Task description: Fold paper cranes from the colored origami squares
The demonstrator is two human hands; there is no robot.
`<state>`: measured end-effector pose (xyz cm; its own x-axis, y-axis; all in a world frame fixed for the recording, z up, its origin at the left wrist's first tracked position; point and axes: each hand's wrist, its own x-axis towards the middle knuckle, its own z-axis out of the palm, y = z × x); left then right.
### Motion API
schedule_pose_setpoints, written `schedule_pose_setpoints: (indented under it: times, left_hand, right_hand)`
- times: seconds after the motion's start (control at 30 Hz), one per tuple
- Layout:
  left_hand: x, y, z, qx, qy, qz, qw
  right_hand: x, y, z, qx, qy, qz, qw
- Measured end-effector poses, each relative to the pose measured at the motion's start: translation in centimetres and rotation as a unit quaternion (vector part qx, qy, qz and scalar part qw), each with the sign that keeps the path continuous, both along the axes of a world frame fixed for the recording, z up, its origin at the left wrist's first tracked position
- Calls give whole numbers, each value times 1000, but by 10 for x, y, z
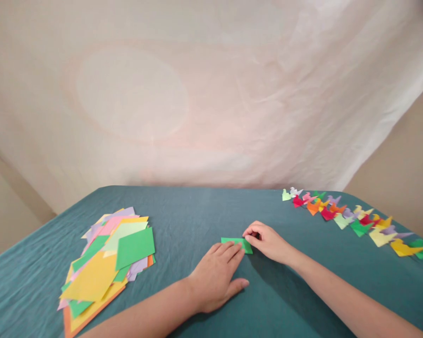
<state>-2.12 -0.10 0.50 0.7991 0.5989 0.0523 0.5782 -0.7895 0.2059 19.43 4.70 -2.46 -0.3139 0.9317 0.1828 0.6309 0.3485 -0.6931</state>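
A small green folded paper [247, 247] lies on the teal cloth in front of me. My left hand [216, 277] rests flat over its near side, fingers stretched forward and thumb apart. At the paper's upper right corner my right hand [266, 239] is closed in a pinch, with thumb and index fingertip on the edge. Part of the paper is hidden under the left fingers.
To the left is a loose heap of coloured paper sheets [91, 277], with a green sheet [136, 248] on top. Rows of small folded paper birds [361, 227] stand along the right. A pale cloth [215, 94] hangs behind the table [183, 211].
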Motion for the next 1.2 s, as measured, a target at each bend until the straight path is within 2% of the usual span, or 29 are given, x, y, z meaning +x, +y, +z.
schedule_pose_setpoints:
  times: [0.2, 0.53, 0.8, 1.2]
  left_hand:
    - [0, 0, 1, 5, 5, -2, 1000]
    - [1, -2, 0, 21, 21, 0, 1000]
    - [2, -1, 0, 24, 17, 2, 1000]
    - [1, -1, 0, 17, 12, -4, 1000]
  right_hand:
    - [-12, 5, 5, 5, -23, 24, 999]
    - [-17, 9, 7, -7, -44, 21, 999]
    - [-16, 11, 5, -86, -3, 31, 996]
    - [-15, 3, 9, -90, 29, 48, 994]
